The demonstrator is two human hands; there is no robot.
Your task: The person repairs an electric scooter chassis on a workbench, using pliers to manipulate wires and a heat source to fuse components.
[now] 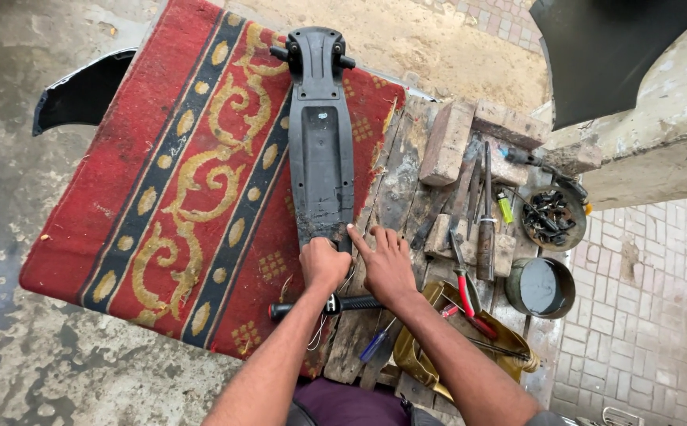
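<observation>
1. long plastic panel (321,142) is lying on the rug (162,173), both hands resting at its near end
2. bricks (469,134) and files (481,213) are sitting right of it
3. two tins (544,252) are sitting at the far right

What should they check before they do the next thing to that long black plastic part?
1. Both hands on the part: ok. The left hand and right hand press the near end of the black plastic part.
2. Part lies flat on the red rug: ok.
3. Black-handled tool within reach: ok, under the wrists.
4. Red-handled pliers nearby: ok.
5. Near end undamaged: not ok, it looks worn and scuffed.
6. Screws all out: cannot tell.
</observation>
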